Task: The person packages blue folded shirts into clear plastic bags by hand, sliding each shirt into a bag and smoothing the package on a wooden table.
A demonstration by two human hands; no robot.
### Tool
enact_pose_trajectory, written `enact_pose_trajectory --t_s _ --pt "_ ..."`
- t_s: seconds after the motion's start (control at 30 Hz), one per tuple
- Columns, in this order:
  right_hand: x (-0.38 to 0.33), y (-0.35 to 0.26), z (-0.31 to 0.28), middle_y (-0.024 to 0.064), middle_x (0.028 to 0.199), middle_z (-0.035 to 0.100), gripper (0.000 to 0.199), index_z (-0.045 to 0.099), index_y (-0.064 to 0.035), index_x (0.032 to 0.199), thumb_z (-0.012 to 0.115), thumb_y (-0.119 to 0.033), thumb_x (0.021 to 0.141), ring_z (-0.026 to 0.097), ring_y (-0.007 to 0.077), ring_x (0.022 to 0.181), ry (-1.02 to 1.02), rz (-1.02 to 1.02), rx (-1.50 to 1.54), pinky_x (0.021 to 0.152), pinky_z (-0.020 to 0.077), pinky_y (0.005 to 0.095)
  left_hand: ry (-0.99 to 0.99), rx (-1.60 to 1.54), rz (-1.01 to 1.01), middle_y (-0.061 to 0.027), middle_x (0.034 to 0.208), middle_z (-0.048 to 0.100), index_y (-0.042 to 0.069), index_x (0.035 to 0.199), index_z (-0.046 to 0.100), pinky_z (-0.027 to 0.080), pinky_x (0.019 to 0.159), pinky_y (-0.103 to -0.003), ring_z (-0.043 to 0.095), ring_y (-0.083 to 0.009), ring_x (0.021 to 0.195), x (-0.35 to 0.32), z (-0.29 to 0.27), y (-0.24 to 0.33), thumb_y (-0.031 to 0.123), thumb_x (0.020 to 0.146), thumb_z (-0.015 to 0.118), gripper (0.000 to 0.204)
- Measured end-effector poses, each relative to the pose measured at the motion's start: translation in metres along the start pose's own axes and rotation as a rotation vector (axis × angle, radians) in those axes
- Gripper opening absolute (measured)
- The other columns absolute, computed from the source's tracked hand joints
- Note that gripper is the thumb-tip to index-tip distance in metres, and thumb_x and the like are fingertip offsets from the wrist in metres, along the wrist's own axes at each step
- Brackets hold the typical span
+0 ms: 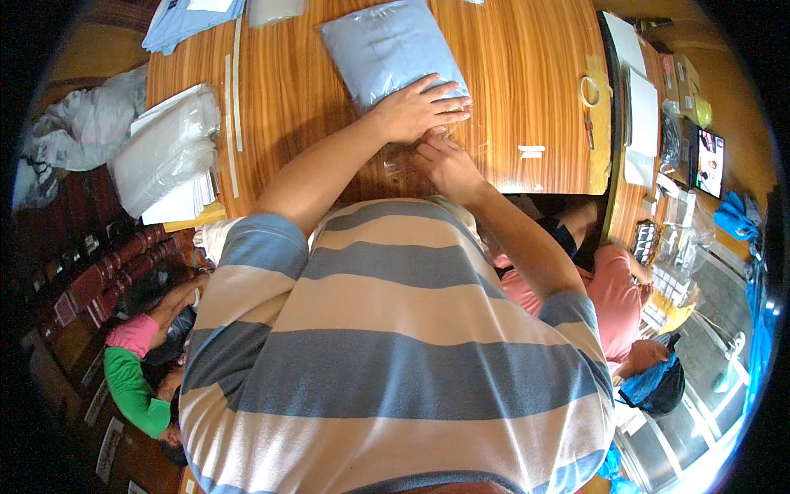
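A folded light blue garment in a clear plastic bag [387, 48] lies on the wood-grain table [284, 107] in front of me. My left hand [418, 113] rests flat across the bag's near edge, fingers stretched out to the right. Just nearer to me, my right hand [451, 167] has its fingers closed in a pinch on the loose clear end of the bag, close to the table's front edge. The pinched bit of plastic is mostly covered by the fingers.
Left on the table sit a stack of clear plastic bags [169, 148] and folded blue cloth [193, 23]. To the right are a tape roll [589, 91], a red-and-black tool [588, 130] and white strips [532, 151]. People sit at left [136, 387] and right [617, 305].
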State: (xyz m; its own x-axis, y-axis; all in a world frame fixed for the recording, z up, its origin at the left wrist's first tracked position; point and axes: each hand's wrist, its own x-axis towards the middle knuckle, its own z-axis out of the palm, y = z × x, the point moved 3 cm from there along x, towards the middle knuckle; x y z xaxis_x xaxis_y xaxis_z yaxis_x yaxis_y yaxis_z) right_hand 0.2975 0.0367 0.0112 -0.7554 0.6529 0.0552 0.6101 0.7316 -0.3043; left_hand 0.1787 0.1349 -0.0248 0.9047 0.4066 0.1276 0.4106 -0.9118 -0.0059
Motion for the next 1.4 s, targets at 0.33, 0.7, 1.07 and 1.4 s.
enact_pose_trajectory --t_s 0.33,0.7,1.07,1.4 --pt "-0.024 -0.008 -0.025 0.005 0.104 0.065 0.018 0.072 -0.0103 0.097 0.068 -0.023 0.084 0.06 0.0235 0.105 0.056 -0.342 -0.121 0.092 0.0495 0.0383 0.039 -0.036 0.015 0.0066 0.167 0.04 0.027 0.156 0.05 0.018 0.13 -0.051 0.029 -0.0219 0.156 -0.001 0.0 -0.001 0.04 0.107 0.049 0.05" --pt "0.026 -0.025 -0.017 0.0126 0.118 0.063 0.047 0.071 -0.007 0.114 0.08 -0.043 0.085 0.058 0.0346 0.118 0.088 0.148 0.088 0.105 0.0465 0.0508 0.041 0.132 0.045 0.0098 0.171 0.029 0.034 0.16 0.041 0.019 0.129 -0.052 0.024 -0.0229 0.158 -0.001 0.022 -0.002 0.051 0.106 0.046 0.057" --pt "0.002 -0.037 -0.011 0.0026 0.109 0.065 0.029 0.075 -0.012 0.106 0.063 -0.025 0.083 0.061 0.0224 0.11 -0.008 -0.274 -0.185 0.094 0.0496 0.0369 0.009 0.072 0.021 0.0095 0.168 0.036 0.033 0.158 0.046 0.02 0.129 -0.051 0.029 -0.0214 0.156 0.0 0.001 0.0 0.046 0.108 0.045 0.052" --pt "-0.038 -0.005 -0.009 0.0103 0.136 0.062 0.058 0.061 -0.0101 0.14 0.071 -0.036 0.089 0.054 0.0307 0.134 0.034 -0.197 0.069 0.11 0.0441 0.0444 0.096 0.022 0.089 0.0014 0.171 0.032 0.021 0.16 0.043 0.014 0.13 -0.052 0.024 -0.0222 0.159 -0.01 -0.003 0.003 0.044 0.103 0.054 0.063"
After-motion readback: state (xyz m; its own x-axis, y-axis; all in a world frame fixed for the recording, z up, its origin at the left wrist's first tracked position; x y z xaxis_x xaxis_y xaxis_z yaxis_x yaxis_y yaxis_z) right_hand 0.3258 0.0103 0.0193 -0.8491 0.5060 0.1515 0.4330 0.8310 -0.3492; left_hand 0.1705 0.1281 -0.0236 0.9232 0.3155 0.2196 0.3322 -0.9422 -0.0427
